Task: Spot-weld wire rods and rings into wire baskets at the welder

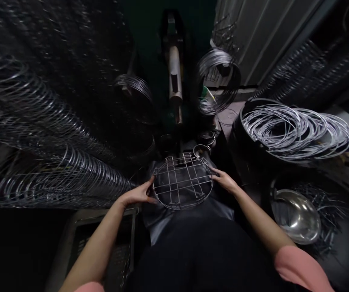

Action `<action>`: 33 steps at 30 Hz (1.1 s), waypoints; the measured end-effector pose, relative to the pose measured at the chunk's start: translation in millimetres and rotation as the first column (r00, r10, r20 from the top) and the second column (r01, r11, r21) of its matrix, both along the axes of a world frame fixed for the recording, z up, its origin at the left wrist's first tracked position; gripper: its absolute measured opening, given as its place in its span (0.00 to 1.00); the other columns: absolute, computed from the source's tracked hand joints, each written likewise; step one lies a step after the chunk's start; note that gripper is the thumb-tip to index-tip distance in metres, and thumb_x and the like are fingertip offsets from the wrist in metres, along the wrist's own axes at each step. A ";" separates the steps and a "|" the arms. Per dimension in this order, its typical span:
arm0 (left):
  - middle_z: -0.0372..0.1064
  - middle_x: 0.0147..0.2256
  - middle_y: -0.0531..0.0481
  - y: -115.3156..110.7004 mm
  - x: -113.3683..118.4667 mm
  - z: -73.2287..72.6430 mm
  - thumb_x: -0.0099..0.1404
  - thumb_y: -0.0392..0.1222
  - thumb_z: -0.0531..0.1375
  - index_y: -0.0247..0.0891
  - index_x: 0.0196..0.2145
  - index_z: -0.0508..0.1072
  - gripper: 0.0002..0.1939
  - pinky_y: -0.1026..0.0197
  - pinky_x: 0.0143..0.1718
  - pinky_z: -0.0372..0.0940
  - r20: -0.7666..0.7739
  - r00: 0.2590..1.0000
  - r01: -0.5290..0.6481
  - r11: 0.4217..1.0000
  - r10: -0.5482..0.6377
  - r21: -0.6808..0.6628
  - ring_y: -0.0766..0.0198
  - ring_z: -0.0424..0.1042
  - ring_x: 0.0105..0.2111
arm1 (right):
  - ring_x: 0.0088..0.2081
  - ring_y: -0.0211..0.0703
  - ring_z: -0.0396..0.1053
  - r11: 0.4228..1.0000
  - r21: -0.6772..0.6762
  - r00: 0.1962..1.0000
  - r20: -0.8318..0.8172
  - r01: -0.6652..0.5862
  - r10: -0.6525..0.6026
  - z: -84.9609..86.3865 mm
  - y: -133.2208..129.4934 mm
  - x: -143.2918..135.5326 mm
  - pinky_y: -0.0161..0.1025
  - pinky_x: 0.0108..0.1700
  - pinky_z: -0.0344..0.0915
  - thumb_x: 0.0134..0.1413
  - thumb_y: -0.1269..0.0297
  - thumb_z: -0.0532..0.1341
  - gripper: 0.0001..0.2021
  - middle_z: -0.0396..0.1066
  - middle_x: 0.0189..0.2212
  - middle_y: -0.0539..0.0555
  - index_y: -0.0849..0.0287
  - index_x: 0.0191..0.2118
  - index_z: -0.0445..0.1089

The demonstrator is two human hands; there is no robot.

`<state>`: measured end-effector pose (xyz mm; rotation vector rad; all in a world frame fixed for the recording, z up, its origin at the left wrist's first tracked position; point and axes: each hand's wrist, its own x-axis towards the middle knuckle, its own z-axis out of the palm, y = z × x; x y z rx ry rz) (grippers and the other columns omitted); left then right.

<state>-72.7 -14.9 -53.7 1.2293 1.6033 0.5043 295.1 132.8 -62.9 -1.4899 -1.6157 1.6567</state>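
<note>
A round wire rack (178,188) with a grid of crossing rods is held level over my lap. My left hand (138,194) grips its left rim, with the thumb and fingers spread around the edge. On the opposite side, my right hand (225,181) has its fingers on the right rim. Beyond the rack's far edge stands a machine with a pale cylindrical arm (175,75) pointing down toward it. A small metal ring-shaped piece (202,151) sits just past the rack. Dark shiny cloth (159,221) covers my lap below.
Long stacks of wire rings (80,162) crowd the left side. To the right, a black tub (243,121) holds loose wire hoops (296,129). Nearer, a metal bowl (298,217) lies among small metal pieces (329,221). Wire coils (203,67) hang ahead; a crate (80,219) stands lower left.
</note>
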 end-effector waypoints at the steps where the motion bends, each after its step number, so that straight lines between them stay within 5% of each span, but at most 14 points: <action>1: 0.62 0.55 0.41 -1.3 6.0 -0.5 0.36 0.49 0.71 0.38 0.61 0.55 0.56 0.55 0.53 0.58 -0.037 0.999 0.016 1.000 -0.017 -0.019 0.50 0.60 0.56 | 0.54 0.48 0.65 1.000 0.007 1.000 0.000 0.014 -0.014 -0.6 -2.2 0.3 0.48 0.59 0.56 0.45 0.66 0.65 0.25 0.69 0.51 0.51 0.53 0.53 0.68; 9: 0.59 0.53 0.39 -6.4 40.9 5.7 0.39 0.61 0.67 0.35 0.64 0.40 0.63 0.54 0.51 0.58 -0.423 0.905 0.004 0.993 -0.052 -0.114 0.43 0.62 0.54 | 0.56 0.47 0.63 0.990 0.136 1.000 0.000 0.026 -0.027 -10.7 -11.5 -0.4 0.45 0.62 0.51 0.47 0.67 0.63 0.23 0.68 0.53 0.52 0.56 0.52 0.69; 25: 0.58 0.53 0.36 -17.2 51.2 20.3 0.40 0.60 0.67 0.35 0.64 0.41 0.62 0.54 0.51 0.59 -0.528 0.842 0.078 0.993 -0.115 -0.091 0.44 0.61 0.54 | 0.58 0.47 0.61 0.959 0.269 0.996 -0.012 0.088 -0.088 -19.3 -45.5 0.7 0.48 0.62 0.51 0.52 0.58 0.57 0.24 0.65 0.55 0.53 0.56 0.56 0.66; 33: 0.57 0.53 0.37 -12.8 49.5 7.1 0.38 0.58 0.69 0.37 0.64 0.40 0.64 0.54 0.51 0.59 -0.484 0.873 0.053 0.998 -0.060 -0.029 0.44 0.61 0.54 | 0.56 0.50 0.63 0.950 0.302 0.996 0.020 0.076 -0.086 -26.0 -34.7 -3.5 0.51 0.61 0.53 0.51 0.57 0.57 0.23 0.68 0.53 0.54 0.55 0.54 0.68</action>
